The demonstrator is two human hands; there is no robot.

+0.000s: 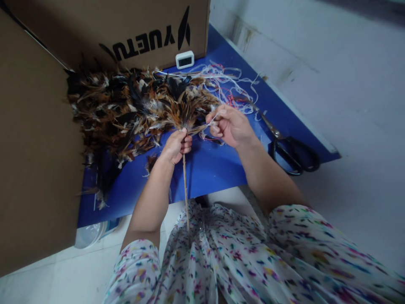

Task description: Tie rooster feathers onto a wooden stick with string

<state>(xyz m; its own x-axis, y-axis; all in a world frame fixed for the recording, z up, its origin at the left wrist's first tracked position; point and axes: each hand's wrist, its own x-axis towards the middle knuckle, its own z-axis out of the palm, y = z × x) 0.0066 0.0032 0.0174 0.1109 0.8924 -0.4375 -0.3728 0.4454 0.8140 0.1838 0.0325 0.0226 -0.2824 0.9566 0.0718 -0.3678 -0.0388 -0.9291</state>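
My left hand (177, 145) is closed around a thin wooden stick (185, 181), which points down toward my lap. Brown and black feathers (184, 112) fan out from the stick's top, just above my thumb. My right hand (230, 124), to the right, pinches a pale thin strand (214, 118). A brownish feather or fibre stretches from my left fist toward those fingers; where exactly it ends is hard to make out. A large pile of loose brown, black and white feathers (110, 105) lies behind and left of my hands.
On the blue tabletop (215, 164), white and red plastic strands (232, 82) lie tangled at the back right. Black-handled scissors (281, 147) rest by the right edge, near the wall. A small white digital clock (185, 60) stands before a cardboard box (95, 25); another cardboard panel (34, 139) rises at left.
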